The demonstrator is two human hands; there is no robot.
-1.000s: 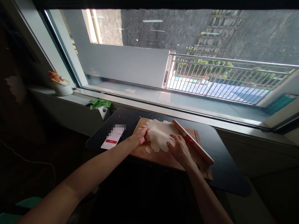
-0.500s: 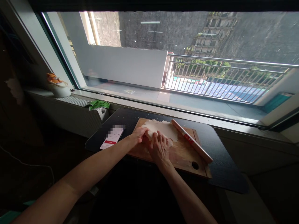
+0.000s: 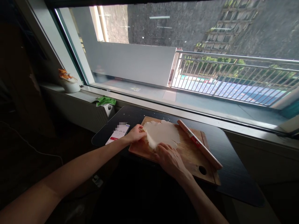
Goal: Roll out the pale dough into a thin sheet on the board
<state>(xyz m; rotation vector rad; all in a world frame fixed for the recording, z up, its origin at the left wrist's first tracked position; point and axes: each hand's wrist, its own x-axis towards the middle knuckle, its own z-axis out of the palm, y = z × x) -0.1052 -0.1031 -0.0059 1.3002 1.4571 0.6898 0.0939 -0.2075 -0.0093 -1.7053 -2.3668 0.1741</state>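
Note:
A thin, pale sheet of dough with ragged edges lies on a wooden cutting board. At its left edge, my left hand is closed with thumb and fingers pinching the rim. My right hand is at the near edge, its fingers bent together on the dough; the thumb is hidden. Between my hands the front-left edge of the sheet curls up a little. A shiny copper-coloured roll with a red label rests diagonally across the right side of the board, apart from my hands.
The board stands on a black table with small white crumbs at its far side. A lit phone lies left of the board. Behind are a window sill, a radiator, a green cloth and a white pot.
My left hand has moved left, and my right hand has lowered to the dough's near edge. The sheet's front-left part is spread flatter and more exposed. The view has shifted slightly.

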